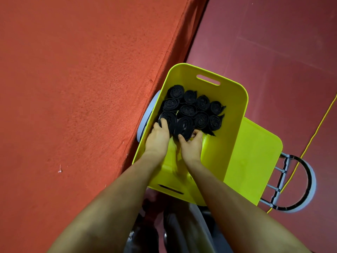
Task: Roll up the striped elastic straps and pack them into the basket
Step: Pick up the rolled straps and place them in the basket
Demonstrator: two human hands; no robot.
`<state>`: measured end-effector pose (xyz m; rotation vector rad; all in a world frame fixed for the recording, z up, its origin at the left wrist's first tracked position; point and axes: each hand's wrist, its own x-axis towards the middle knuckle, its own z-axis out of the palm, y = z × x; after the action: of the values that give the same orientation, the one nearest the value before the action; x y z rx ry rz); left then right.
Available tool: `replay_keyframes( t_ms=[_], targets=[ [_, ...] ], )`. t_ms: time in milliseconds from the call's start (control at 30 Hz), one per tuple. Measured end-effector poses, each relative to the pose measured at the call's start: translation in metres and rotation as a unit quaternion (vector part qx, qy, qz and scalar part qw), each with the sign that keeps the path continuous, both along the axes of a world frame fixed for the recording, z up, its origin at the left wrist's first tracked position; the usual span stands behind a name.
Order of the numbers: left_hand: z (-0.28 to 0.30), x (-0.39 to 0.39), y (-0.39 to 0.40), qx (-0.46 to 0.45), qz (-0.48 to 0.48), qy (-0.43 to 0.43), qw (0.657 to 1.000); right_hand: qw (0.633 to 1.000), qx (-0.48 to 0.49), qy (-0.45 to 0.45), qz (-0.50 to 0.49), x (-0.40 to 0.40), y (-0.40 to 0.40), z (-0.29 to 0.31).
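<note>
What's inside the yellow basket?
Black rolled straps, packed side by side at the far end of the basket. Both hands reach in, touching the nearest rolls. Anything beneath the rolls is hidden.

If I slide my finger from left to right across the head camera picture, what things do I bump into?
Red felt table → left hand → right hand → yellow-green basket → yellow cord.
</note>
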<state>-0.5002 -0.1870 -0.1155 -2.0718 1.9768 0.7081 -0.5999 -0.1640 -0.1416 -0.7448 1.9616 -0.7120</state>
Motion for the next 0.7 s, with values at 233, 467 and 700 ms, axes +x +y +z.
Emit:
replay_keyframes(
  t_ms=[233,467,700],
  targets=[
    [0.003,-0.002,0.005,0.024,0.031,0.025,0.999,0.999,0.003,0.02,0.03,-0.002,0.002,-0.001],
    [0.029,-0.008,0.014,-0.007,0.026,0.051,0.998,0.994,0.033,0.096,0.041,-0.009,0.0,0.019],
    [0.081,0.007,0.013,-0.12,0.045,0.187,0.974,0.997,-0.027,0.07,0.029,-0.005,0.006,0.057]
  ],
)
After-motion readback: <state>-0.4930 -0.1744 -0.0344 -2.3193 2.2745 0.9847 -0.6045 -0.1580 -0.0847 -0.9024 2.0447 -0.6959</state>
